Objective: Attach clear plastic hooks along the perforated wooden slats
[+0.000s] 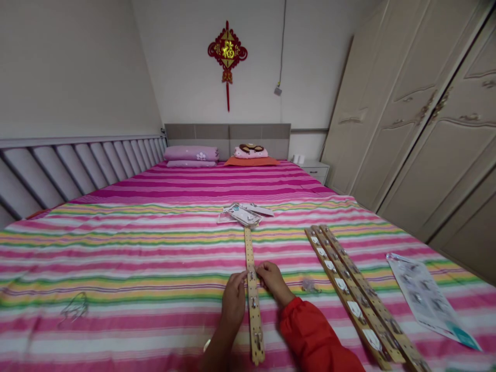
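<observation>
A narrow wooden strip (253, 315) with rows of small holes lies lengthwise before me, several small metal fittings (253, 303) along its near half. On its left edge, my left hand (234, 297) has its fingers closed at the upper metal fitting (251, 275). From the right, my right hand (273, 279) meets the same spot with fingers curled together. Whatever the fingertips pinch is too small to make out. Clear plastic packets (246, 214) sit at the strip's far end. A small clear plastic piece (310, 285) rests to the right of my right hand.
Several similar wooden strips (351, 292) lie side by side on the right, one bearing white tags. Beyond them is a flat plastic pack (430, 297) of metal parts. A thin wire-like tangle (75, 307) lies left on the striped bedsheet (147, 310). Folded bedding (191, 154) is at the headboard.
</observation>
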Demonstrator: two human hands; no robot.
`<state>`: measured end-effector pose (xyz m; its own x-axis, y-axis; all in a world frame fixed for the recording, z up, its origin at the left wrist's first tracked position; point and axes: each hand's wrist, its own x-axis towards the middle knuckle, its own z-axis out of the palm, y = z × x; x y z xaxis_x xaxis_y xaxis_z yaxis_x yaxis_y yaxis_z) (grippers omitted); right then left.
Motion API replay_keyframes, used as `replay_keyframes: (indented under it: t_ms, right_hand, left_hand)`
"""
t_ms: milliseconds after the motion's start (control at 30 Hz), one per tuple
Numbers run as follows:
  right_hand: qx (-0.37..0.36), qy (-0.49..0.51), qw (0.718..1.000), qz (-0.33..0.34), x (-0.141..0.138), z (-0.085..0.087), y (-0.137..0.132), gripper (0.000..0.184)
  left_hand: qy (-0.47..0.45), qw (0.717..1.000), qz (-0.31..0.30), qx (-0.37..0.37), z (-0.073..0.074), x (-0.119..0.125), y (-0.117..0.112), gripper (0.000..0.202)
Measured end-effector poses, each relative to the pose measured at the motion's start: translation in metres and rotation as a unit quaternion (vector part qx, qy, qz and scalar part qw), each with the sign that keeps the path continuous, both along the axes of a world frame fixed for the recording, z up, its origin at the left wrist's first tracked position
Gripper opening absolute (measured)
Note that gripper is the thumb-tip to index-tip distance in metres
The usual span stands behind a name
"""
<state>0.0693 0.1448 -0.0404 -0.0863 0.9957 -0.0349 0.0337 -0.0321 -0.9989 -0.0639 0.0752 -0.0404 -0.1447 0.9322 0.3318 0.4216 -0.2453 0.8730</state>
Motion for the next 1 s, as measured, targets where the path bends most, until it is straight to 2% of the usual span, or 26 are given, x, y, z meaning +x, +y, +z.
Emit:
replay_keyframes:
  t_ms: [233, 433, 567, 667, 767, 833, 933, 1000]
  right_hand:
    - [-0.033, -0.001, 0.999, 0.011, 0.001, 0.007, -0.003, 0.033]
    - [-0.047, 0.009, 0.999, -0.016, -0.001, 0.011, -0.005, 0.035]
    - [-0.031, 0.018, 0.998, -0.042, -0.004, 0.02, -0.009, 0.036]
    - [0.008, 0.025, 0.997, -0.073, 0.003, 0.033, -0.024, 0.034]
    - [0.075, 0.013, 0.99, -0.121, 0.029, 0.045, -0.047, 0.026]
    - [0.142, -0.036, 0.972, -0.183, 0.057, 0.047, -0.063, 0.022]
    - [0.176, -0.127, 0.933, -0.288, 0.102, 0.041, -0.078, 0.018]
    - [0.182, -0.194, 0.911, -0.316, 0.123, 0.035, -0.083, 0.019]
  left_hand:
    - [-0.003, 1.0, 0.003, -0.003, 0.002, 0.0, 0.0, 0.035]
    - [-0.014, 1.0, -0.008, 0.007, -0.001, -0.002, 0.002, 0.033]
    - [-0.019, 1.0, -0.01, 0.011, -0.003, -0.004, 0.004, 0.033]
    - [-0.048, 0.999, 0.005, 0.005, -0.003, -0.004, 0.004, 0.033]
    - [-0.091, 0.995, 0.041, -0.014, -0.002, -0.004, 0.003, 0.039]
    - [-0.112, 0.992, 0.056, -0.02, -0.002, -0.004, 0.002, 0.043]
    - [-0.136, 0.989, 0.062, -0.019, -0.001, -0.004, 0.001, 0.044]
    - [-0.155, 0.986, 0.065, -0.017, 0.0, -0.005, 0.001, 0.044]
